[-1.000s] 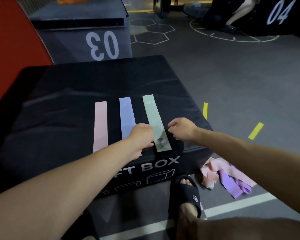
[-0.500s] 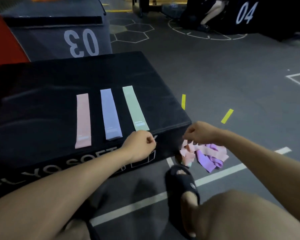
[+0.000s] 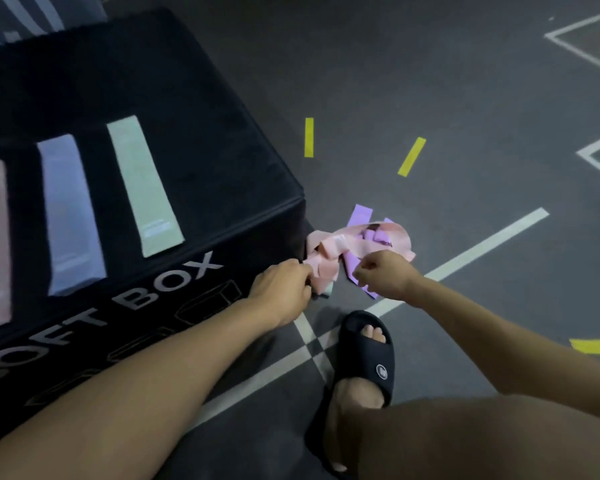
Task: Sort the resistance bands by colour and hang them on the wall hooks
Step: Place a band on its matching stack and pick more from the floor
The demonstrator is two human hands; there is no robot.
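While crouched beside box (image 3: 222, 188): left hand (image 3: 281, 289) fingers pinching pink band (image 3: 326, 261) in floor pile (image 3: 364, 237) off front-right corner; right hand (image 3: 385, 275) fingers curled, grasp indiscernible.

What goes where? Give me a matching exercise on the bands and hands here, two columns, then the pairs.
1. green band
2. tangled pile of bands
3. left hand
4. yellow tape strips

A. stuck flat on the floor
B. lying flat on the soft box
C. heaped on the floor by the box corner
D. gripping a pink band at the pile's edge

Pairs: 1-B, 2-C, 3-D, 4-A
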